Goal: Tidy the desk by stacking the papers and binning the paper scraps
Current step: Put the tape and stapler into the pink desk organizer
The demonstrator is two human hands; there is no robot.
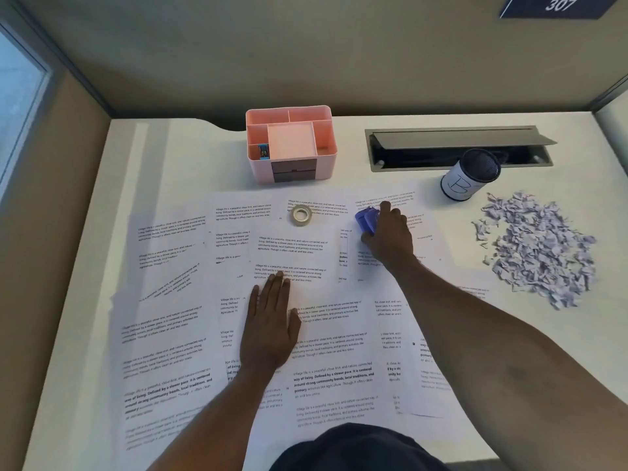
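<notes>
A: Nearest: dark clothing (356, 447). Overlapping printed sheets (176, 334) cover the worktop (526, 351), count unclear. Left hand (270, 324) flat on them, fingers straight.
B: Rest?
A: One tape roll (301, 215), one pink organiser (323, 158), right hand (390, 236) fingers curled round one blue tool (365, 219), one mesh cup (465, 185), one scrap pile (537, 246) far right.

papers (170, 317): printed sheets, overlapping, spread flat | paper scraps (537, 246): loose pile, right | bin (470, 178): upright behind scraps

White desk (153, 164) bearing overlapping printed papers (323, 334) (covering most of it), a pink organizer (292, 147), a small bin (469, 178) and, at right, a heap of paper scraps (540, 246).
</notes>
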